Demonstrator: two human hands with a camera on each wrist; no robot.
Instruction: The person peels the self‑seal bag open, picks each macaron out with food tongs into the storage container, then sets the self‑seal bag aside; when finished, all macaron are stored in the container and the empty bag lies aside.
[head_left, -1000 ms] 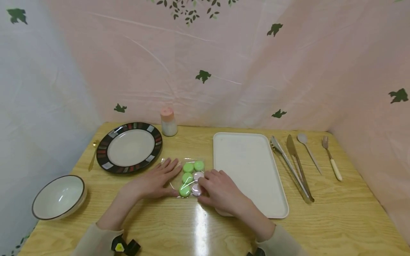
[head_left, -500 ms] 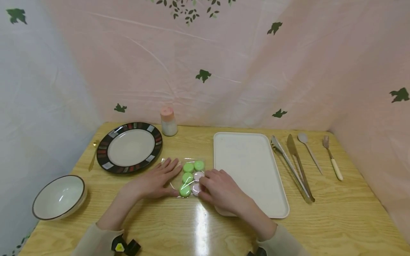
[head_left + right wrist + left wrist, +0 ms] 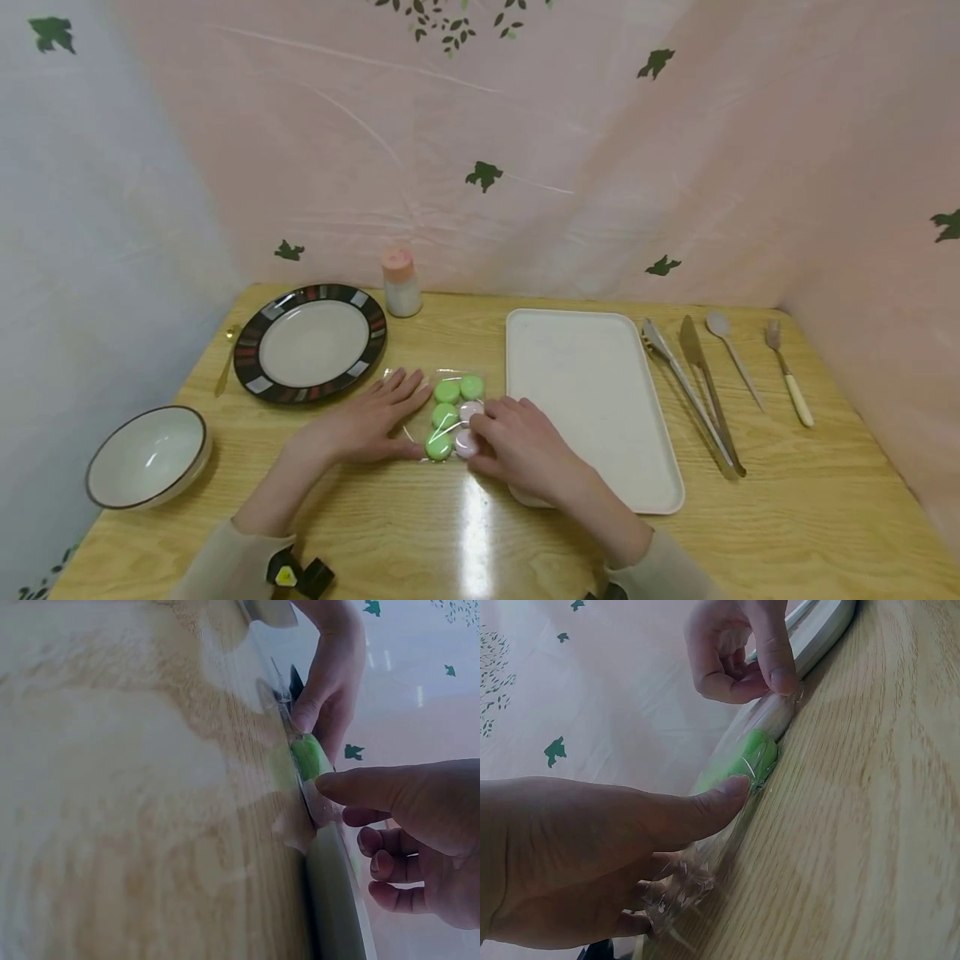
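Observation:
A clear plastic bag [image 3: 412, 427] lies flat on the table, holding several round green pieces [image 3: 445, 416] and lilac ones [image 3: 467, 443] in two columns. My left hand [image 3: 367, 429] rests on its left part with fingers spread and straight; in the left wrist view the thumb of that left hand [image 3: 592, 847] touches the bag's near edge beside a green piece [image 3: 750, 757]. At the right end, my right hand [image 3: 521, 442] has curled fingers and pinches the bag's edge between thumb and forefinger, covering part of the lilac pieces.
A white tray [image 3: 577, 367] sits just right of the bag, partly under my right forearm. Tongs [image 3: 690, 396], a knife [image 3: 701, 354], a spoon [image 3: 731, 346] and a fork [image 3: 787, 375] lie farther right. Leftward are a dark-rimmed plate [image 3: 262, 383], bowl [image 3: 150, 458], gold spoon [image 3: 225, 367] and shaker [image 3: 402, 283].
Everything in the head view has shifted slightly right as the camera turned. Both hands stay at the bag with almost no movement of their own.

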